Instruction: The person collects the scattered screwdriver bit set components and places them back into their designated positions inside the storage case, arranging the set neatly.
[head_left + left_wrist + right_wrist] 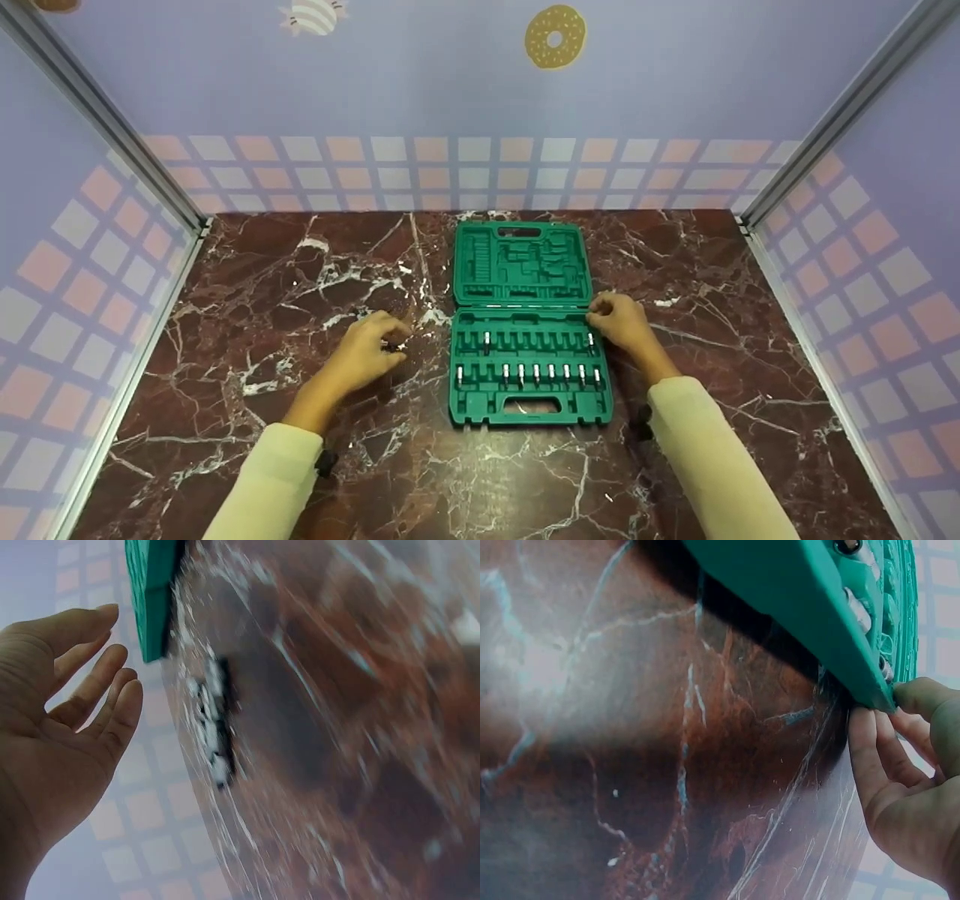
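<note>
A green socket case [531, 414] lies open on the table, its lid [525, 259] laid back away from me. Silvery sockets [536, 373] stand in several slots of the near half; other slots hold nothing. My right hand [621, 321] grips the case's right edge near the hinge, and the right wrist view has the thumb over the rim and fingertips against the side. To the left of the case my left hand [366, 351] hovers with loosely bent fingers and nothing in them. Close to it on the table lies a blurred cluster of small metal pieces [214, 720], partly hidden in the head view.
The dark red marbled tabletop [225, 360] extends around the case. Patterned walls [480, 172] enclose it at the back and both sides, with metal posts [780, 172] in the corners.
</note>
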Demonstrator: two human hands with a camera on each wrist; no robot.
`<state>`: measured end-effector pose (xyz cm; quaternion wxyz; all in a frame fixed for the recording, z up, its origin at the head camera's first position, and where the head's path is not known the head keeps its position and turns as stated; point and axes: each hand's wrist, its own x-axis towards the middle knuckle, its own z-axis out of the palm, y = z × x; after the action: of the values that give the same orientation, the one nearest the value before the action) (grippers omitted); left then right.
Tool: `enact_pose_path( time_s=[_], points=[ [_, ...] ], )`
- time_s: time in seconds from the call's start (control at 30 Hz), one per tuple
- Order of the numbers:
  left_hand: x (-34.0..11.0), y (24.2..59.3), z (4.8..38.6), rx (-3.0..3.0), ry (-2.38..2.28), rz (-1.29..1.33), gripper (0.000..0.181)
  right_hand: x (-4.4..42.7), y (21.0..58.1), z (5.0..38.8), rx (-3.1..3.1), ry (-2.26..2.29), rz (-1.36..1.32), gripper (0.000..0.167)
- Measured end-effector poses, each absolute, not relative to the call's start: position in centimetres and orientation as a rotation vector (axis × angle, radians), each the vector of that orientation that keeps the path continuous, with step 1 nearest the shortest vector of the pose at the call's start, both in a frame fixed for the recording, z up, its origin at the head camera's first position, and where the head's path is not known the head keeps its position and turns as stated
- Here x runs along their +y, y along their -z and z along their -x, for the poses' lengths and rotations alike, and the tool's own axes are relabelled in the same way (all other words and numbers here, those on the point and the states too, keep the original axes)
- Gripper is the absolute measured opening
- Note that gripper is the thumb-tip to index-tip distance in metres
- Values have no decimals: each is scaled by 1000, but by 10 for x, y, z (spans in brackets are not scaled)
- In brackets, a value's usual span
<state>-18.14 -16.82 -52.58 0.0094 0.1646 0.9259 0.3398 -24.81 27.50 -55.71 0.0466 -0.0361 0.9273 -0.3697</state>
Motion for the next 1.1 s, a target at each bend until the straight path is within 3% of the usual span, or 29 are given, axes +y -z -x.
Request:
enact_pose_path(
  time_s=[0.47, 1.1],
  points=[
    [-189, 541, 179, 2922, -834, -434, 33, 274, 555, 247, 2865, 1107, 86, 13],
    [-194, 556, 180, 3008, -715, -524, 17, 273, 557, 246, 2854, 1116, 93, 11]
  ],
)
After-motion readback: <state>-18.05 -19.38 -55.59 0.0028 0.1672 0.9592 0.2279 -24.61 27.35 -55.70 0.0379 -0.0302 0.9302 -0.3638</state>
